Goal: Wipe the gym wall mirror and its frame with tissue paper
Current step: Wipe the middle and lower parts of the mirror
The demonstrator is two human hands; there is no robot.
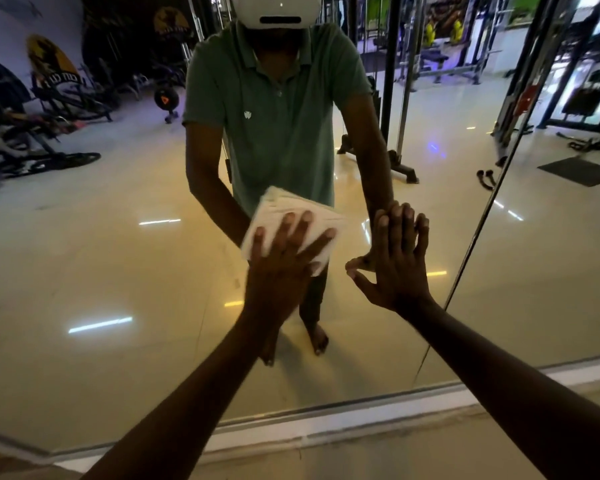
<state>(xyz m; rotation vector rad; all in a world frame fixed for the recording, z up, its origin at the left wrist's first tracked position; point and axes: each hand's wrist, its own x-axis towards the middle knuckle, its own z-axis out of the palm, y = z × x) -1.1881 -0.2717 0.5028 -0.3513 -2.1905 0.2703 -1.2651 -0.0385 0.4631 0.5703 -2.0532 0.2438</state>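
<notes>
Your two bare forearms come in from the bottom edge and reach up to the large glass wall mirror [118,271]. Your left hand [284,265] lies flat on a folded white wad of tissue paper [288,211], fingers straight and spread wide, pressing the wad against the glass near the middle of the view. The tissue shows above and to both sides of your fingers, with its far corner pointing up.

Your right hand [397,261] rests just beside it, apart from the tissue, palm flat on the bare glass. Its fingers are straight and close together and its thumb sticks out to the left; it holds nothing.

Below your arms, the pale metal bottom frame strip [343,424] of the mirror runs across the view. A thin dark vertical seam [478,226] between mirror panels slants up just right of your right hand.

Reflected in the glass are your green polo shirt [278,109], a white headset [274,10], a glossy cream tiled floor [101,209] with streaks of light, and dark gym machines [49,105] at the far left and right.
</notes>
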